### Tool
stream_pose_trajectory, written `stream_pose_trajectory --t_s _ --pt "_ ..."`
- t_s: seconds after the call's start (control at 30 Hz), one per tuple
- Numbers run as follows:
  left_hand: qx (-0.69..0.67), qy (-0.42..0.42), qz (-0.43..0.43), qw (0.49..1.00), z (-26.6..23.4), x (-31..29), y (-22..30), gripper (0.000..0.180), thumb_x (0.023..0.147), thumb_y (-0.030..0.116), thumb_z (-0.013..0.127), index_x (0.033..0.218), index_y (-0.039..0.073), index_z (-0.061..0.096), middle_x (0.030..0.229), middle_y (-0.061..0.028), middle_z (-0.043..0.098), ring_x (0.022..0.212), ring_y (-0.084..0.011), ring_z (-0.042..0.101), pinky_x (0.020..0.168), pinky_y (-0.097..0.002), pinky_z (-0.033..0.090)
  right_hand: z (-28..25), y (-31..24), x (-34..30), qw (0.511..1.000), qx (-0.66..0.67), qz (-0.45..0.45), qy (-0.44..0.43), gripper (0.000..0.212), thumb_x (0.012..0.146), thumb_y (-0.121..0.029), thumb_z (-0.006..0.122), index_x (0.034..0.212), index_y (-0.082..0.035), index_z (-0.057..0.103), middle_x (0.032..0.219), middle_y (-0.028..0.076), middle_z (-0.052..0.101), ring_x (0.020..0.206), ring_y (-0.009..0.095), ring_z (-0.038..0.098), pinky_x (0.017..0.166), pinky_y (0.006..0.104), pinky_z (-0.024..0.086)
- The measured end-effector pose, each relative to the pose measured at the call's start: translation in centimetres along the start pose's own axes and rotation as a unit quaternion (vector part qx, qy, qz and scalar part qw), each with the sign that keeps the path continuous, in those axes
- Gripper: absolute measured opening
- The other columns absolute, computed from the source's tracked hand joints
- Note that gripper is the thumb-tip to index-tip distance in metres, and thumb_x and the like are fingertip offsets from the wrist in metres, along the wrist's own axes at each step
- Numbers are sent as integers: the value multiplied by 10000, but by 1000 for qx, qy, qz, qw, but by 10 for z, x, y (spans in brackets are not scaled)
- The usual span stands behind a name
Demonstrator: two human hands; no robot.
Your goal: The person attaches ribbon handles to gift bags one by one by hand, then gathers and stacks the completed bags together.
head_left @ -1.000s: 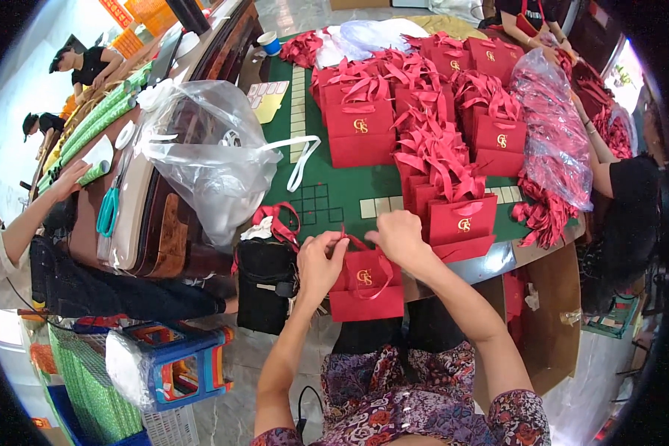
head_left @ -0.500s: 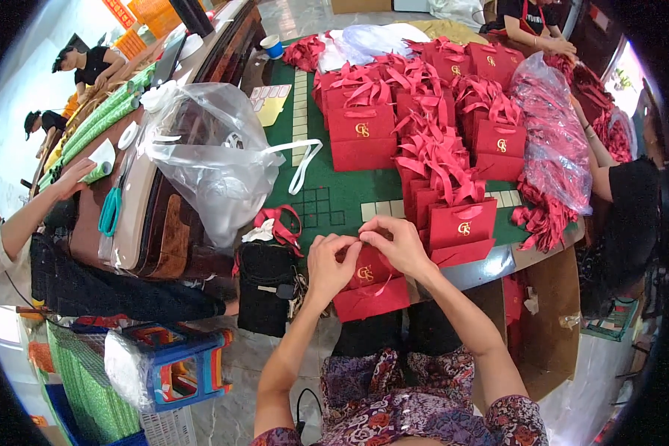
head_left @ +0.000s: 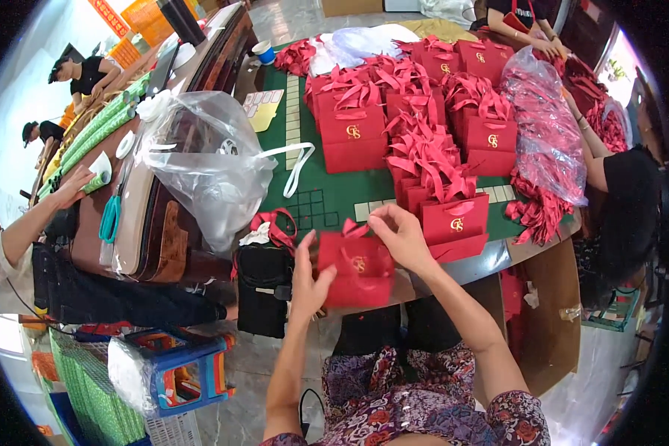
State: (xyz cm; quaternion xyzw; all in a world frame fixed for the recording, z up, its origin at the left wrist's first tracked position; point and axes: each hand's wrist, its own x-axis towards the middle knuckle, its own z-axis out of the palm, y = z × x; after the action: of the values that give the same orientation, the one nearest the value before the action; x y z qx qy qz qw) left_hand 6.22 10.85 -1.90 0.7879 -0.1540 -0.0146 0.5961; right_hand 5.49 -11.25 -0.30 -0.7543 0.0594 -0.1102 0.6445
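A small red paper gift bag (head_left: 355, 282) with a gold emblem, smeared by motion, stands at the table's near edge between my hands. My left hand (head_left: 306, 279) is at its left side, fingers stretched out and thumb against the bag's edge. Above the bag's top right corner, my right hand (head_left: 400, 236) has thumb and finger pinched together beside the bag's red ribbon (head_left: 355, 228). The ribbon's end is hidden at the fingertips. Close on the right stands a row of like red bags (head_left: 455, 223) with ribbon tops.
More red bags (head_left: 353, 141) cover the green table top (head_left: 275, 178). A clear plastic bag (head_left: 208, 178) lies left, near turquoise scissors (head_left: 110, 218). A black pouch (head_left: 264, 297) hangs at the near edge. A wrapped red bundle (head_left: 543, 126) and a co-worker's arm (head_left: 591, 145) are at right.
My hands have come apart from their shared pinch at the bag's top. The left hand has moved left and opened; the bag has shifted slightly left and up, and a ribbon loop shows above it.
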Motion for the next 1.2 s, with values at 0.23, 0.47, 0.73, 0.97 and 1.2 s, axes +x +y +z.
stream_pose_trajectory --t_s 0.23,0.47,0.73,0.97,1.2 --pt "-94 -132 -62 985 -9 -25 29 711 839 71 757 1433 -22 377 1315 -162 591 1188 -213 589 1030 -353 463 0 -18 12 998 51 0 26 144 968 -145 651 946 -4 634 779 -21 617 701 43 543 628 225 447" --pt "-90 -135 -36 986 -12 -50 61 562 847 18 739 1333 -15 459 1245 -134 628 1136 -170 602 985 -331 483 -20 -55 37 996 3 -37 78 186 967 -188 654 989 -5 671 773 -28 634 681 64 572 611 238 462" --pt "-224 -5 -40 974 8 -14 102 629 847 -24 727 1400 -11 427 1276 -123 605 1140 -203 615 993 -348 501 -63 -78 -47 998 -33 -34 -51 467 988 -185 632 1386 -19 451 1234 112 597 1103 169 597 933 329 500" --pt "-172 -70 65 981 103 2 119 634 856 25 747 1386 -51 408 1251 -164 621 1125 -212 629 963 -353 519 -110 -64 -98 981 -60 -85 165 482 949 -59 635 1374 -2 413 1266 158 581 1187 221 568 1045 346 429" --pt "113 -13 128 985 178 -27 55 832 755 255 862 1369 -48 390 1258 -241 450 1157 -413 512 962 -458 462 -145 23 -132 955 -186 -49 224 467 877 -88 723 1258 23 476 1139 230 578 1075 356 603 938 405 483"
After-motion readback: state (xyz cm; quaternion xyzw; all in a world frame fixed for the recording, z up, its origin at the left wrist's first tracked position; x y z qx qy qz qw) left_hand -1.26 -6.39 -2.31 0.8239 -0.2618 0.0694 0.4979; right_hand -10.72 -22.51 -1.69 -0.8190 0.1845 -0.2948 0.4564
